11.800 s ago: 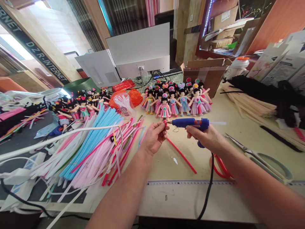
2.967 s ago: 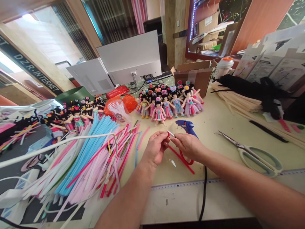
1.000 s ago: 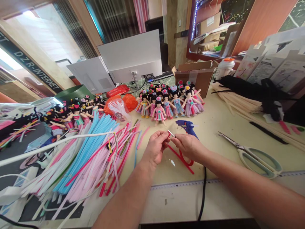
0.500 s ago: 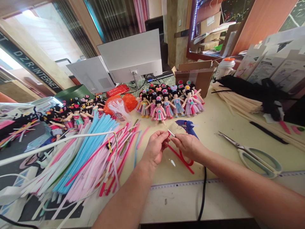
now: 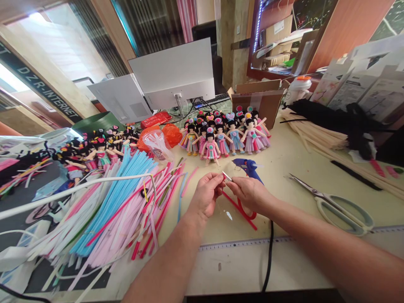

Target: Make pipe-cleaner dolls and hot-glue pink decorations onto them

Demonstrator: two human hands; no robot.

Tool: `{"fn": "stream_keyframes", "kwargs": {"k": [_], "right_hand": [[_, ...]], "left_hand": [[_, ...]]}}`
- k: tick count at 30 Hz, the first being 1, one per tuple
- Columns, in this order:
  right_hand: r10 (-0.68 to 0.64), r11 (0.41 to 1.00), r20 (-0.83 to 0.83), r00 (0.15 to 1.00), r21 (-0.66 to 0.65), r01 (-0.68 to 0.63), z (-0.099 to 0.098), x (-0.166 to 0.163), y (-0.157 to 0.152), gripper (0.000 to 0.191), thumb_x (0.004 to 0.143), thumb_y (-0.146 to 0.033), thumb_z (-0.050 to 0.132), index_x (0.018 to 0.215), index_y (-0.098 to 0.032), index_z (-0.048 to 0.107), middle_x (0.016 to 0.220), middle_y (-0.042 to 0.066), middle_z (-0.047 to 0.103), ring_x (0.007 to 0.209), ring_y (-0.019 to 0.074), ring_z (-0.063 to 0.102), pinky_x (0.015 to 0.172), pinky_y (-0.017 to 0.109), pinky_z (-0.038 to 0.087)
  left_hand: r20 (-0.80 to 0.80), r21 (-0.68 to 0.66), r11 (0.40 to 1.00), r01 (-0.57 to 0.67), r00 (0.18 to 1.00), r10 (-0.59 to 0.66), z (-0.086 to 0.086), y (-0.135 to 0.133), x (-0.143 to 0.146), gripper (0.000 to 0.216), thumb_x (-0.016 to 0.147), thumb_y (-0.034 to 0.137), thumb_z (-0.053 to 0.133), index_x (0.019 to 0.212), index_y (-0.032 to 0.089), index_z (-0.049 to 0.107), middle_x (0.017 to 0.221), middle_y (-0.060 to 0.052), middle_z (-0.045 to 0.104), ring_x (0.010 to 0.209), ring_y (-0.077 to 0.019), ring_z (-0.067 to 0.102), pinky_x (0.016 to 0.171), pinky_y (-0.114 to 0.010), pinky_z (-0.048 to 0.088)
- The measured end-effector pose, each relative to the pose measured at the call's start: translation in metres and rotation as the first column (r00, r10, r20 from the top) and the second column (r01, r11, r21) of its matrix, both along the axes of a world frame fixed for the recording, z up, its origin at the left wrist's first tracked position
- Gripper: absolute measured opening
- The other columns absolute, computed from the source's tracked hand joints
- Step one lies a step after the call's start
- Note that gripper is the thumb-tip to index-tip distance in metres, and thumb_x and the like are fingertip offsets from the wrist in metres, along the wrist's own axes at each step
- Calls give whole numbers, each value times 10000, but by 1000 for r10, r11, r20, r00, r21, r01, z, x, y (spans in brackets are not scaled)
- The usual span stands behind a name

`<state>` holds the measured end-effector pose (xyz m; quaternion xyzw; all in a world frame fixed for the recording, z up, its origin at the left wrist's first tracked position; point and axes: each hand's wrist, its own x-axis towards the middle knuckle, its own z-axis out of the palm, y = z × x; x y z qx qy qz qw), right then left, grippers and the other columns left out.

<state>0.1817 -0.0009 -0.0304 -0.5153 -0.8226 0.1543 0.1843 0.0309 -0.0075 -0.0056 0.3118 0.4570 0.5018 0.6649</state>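
My left hand (image 5: 206,191) is closed in a pinch on a red pipe cleaner, of which only a small bit shows at the fingertips. In my right hand (image 5: 248,191) is a thin, pointed metal tool (image 5: 226,175), its tip meeting the red bit; its other end is hidden in the fingers. Below the hands a length of red pipe cleaner (image 5: 240,210) runs straight across the table, and another part curves round under my right hand. Whether these join the pinched bit is hidden. A blue glue gun (image 5: 248,167) lies just beyond my right hand.
Pipe-cleaner dolls (image 5: 211,147) stand in rows ahead. Bundles of pipe cleaners (image 5: 116,202) cover the left side, with more dolls (image 5: 102,147) behind. Scissors (image 5: 334,206) lie open at right. A measuring tape (image 5: 221,246) and black cord (image 5: 269,256) lie near the front edge.
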Motion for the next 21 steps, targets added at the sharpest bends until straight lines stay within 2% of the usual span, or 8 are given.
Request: {"fn": "stream_keyframes", "kwargs": {"k": [21], "right_hand": [[-11,1000,15,1000,-5,11,-2,0,1,345,971,-371,363,674,-212,439,606,2,490,569,140,431,552,285,276]], "left_hand": [[7,0,1000,8,1000,-8,0,0,-1,206,614,260,763,643,137,599,572,20,542,503,-44,426,531,-185,337]]}}
